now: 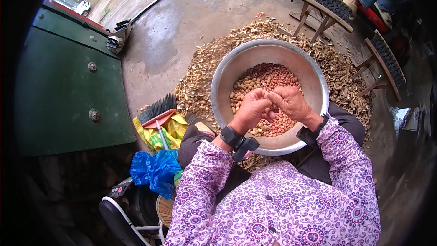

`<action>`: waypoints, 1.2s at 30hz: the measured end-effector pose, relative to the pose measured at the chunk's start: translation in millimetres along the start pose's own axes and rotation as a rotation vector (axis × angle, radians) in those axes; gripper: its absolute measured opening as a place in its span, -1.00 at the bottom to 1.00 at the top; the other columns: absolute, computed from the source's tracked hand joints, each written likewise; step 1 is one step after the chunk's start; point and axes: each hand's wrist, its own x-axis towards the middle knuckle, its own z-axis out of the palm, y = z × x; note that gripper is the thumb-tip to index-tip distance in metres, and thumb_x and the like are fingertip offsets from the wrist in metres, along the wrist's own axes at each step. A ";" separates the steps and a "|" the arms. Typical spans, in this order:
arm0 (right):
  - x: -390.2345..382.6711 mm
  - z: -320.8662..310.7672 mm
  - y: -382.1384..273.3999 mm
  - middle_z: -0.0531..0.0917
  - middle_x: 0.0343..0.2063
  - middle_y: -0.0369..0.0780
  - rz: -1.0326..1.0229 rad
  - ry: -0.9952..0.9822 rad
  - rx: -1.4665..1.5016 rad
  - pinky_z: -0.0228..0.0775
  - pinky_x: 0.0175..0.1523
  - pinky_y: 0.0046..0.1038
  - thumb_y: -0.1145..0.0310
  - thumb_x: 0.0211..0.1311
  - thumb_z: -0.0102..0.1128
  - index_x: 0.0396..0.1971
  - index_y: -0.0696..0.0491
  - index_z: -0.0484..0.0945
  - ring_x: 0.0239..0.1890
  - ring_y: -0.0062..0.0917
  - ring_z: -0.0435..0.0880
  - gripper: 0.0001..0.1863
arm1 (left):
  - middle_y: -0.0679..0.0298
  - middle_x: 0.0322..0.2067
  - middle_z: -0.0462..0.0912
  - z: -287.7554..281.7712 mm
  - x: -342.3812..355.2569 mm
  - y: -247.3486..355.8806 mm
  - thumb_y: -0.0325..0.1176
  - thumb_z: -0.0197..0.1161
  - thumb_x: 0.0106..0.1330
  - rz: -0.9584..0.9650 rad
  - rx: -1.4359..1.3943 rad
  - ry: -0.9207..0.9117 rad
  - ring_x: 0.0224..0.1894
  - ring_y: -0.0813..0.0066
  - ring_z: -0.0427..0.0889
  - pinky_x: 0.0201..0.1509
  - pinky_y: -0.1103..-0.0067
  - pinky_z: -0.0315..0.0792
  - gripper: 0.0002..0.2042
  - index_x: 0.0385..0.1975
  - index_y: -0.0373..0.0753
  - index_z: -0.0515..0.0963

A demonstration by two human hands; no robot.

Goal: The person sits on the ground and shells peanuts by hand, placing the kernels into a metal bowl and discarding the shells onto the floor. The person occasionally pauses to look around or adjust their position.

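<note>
Over a wide metal basin (314, 73) my left hand (256, 108) and my right hand (292, 104) meet, thumbs and fingertips pressed together. Both are closed, and whatever sits between the fingertips is too small and covered to make out. Inside the basin lie shelled reddish peanuts (284, 77) toward the back and right. Unshelled tan peanuts (243, 86) are heaped at the left. More reddish kernels show below my hands. Each wrist wears a black band.
Broken peanut shells (202, 77) spread over the floor around the basin. A broom (159, 114) rests on a yellow bag at the left, near a blue plastic bag (157, 171). Woven-top stools (323, 2) stand at the upper right, beside another person's feet (350, 1). A green metal door (73, 86) is far left.
</note>
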 end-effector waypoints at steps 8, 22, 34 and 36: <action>0.7 9.6 4.6 0.49 -0.72 -0.17 0.009 0.084 -0.050 0.25 -0.53 -0.45 0.22 0.11 0.00 -0.64 0.11 0.49 -0.65 -0.46 0.48 -0.71 | 0.20 -0.53 0.53 2.3 -1.1 -7.0 -0.54 0.01 -0.01 -0.023 -0.117 0.079 -0.66 0.57 0.46 -0.58 0.64 0.42 -0.92 -0.51 -0.32 0.43; 2.3 15.0 14.3 0.43 -0.73 -0.33 0.229 0.186 0.307 0.21 -0.57 -0.61 0.21 0.20 -0.09 -0.64 0.12 0.42 -0.67 -0.73 0.36 -0.67 | 0.18 -0.55 0.49 4.6 -1.3 -5.8 -0.54 -0.04 0.07 0.057 -0.374 0.055 -0.63 0.54 0.51 -0.56 0.62 0.50 -0.96 -0.48 -0.27 0.34; 5.0 -4.1 18.7 0.39 -0.75 -0.37 0.398 0.186 0.700 0.18 -0.64 -0.70 0.13 0.22 -0.12 -0.60 0.05 0.39 -0.74 -0.74 0.33 -0.67 | 0.24 -0.61 0.50 -1.7 -2.3 12.4 -0.51 0.00 0.06 0.223 0.145 0.216 -0.70 0.63 0.47 -0.63 0.71 0.41 -0.90 -0.41 -0.29 0.36; 4.6 -3.3 19.6 0.39 -0.73 -0.36 0.399 0.146 0.688 0.18 -0.67 -0.72 0.11 0.21 -0.10 -0.57 0.04 0.37 -0.77 -0.74 0.31 -0.68 | 0.28 -0.63 0.49 -1.4 -3.7 13.8 -0.50 0.01 0.05 0.232 0.263 0.264 -0.70 0.65 0.45 -0.64 0.73 0.38 -0.89 -0.40 -0.30 0.37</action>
